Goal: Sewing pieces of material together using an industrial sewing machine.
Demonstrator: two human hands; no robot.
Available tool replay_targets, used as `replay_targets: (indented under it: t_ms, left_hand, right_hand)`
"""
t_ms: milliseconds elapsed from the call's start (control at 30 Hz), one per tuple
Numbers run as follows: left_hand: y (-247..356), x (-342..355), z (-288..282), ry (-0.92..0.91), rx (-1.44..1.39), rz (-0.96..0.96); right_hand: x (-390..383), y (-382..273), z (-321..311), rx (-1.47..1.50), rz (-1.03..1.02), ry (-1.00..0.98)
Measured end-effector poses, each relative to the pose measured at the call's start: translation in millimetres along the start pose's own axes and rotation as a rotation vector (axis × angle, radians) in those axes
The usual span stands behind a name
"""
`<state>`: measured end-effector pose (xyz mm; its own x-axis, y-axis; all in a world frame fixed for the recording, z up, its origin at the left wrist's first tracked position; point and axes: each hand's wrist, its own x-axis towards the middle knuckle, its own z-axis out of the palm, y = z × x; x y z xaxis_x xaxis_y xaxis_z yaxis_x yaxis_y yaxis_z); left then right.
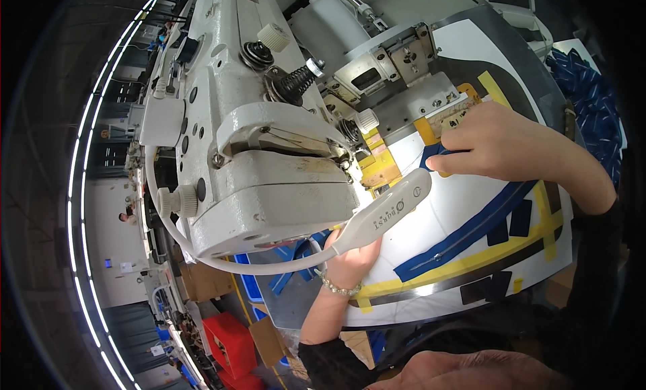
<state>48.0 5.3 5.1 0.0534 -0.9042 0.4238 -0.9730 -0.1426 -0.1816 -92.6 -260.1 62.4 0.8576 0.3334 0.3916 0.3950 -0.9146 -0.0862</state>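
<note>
In front of me stands a large white sewing machine [282, 195] with a yellow-taped work plate by its needle area. My right hand [494, 144] is closed, thumb and fingers pinching a small dark blue fabric piece [431, 154] beside that plate. Under the machine head is my left hand [354, 261], a beaded bracelet at its wrist. A white lamp [383, 211] on a flexible neck and the machine head hide its fingers. A long blue zipper strip [464, 236] curves across the white board [404, 255], passing below my right wrist.
Yellow tape [431, 289] and dark patches line the board's near edge. Blue strips [282, 279] lie at the table's left edge. A heap of blue pieces [589, 100] is at the far right. A red bin [229, 343] and cardboard boxes stand on the floor at left.
</note>
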Motion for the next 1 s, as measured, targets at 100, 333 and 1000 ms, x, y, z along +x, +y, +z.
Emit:
replay_targets:
  t_ms: [100, 333, 1000]
  left_hand:
    - [1, -5, 1, 0.061, -0.036, 0.004]
    - [2, -5, 6, -0.009, -0.005, -0.025]
    - [8, -2, -4, 0.092, -0.136, 0.079]
  right_hand:
    - [-1, -1, -12, -0.004, 0.01, 0.001]
    - [-4, -2, -22, -0.073, 0.125, -0.103]
    - [-13, -2, -40, -0.185, 0.13, -0.068]
